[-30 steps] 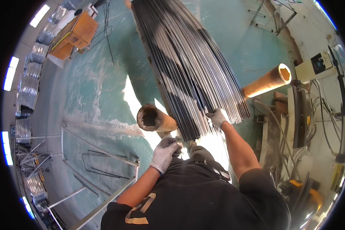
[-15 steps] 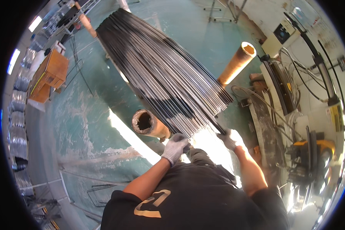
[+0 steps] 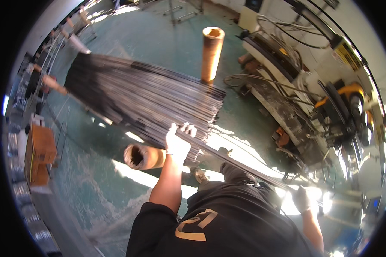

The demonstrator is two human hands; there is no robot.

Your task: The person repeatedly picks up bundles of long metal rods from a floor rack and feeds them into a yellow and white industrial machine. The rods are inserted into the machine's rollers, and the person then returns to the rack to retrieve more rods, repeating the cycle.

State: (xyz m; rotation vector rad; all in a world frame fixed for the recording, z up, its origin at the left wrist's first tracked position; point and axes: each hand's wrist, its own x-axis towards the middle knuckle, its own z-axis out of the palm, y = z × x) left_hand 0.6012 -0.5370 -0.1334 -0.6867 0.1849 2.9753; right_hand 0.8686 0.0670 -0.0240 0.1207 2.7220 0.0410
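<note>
A green floor fills most of the view. On it lies a wide bundle of thin dark metal rods, resting across two brown tubes. One tube shows at the far side of the bundle; the other tube lies near the person, its open end facing left. On the right stands a machine with cables.

One rod is apart from the bundle and runs from its near edge down to the right, over the person's dark clothes. The left hand, in a white glove, is at the near edge of the bundle, fingers curled over this rod. The right hand, also gloved, is closed around the lower end of the same rod, but strong light blurs it, so I cannot tell the fingers exactly.
</note>
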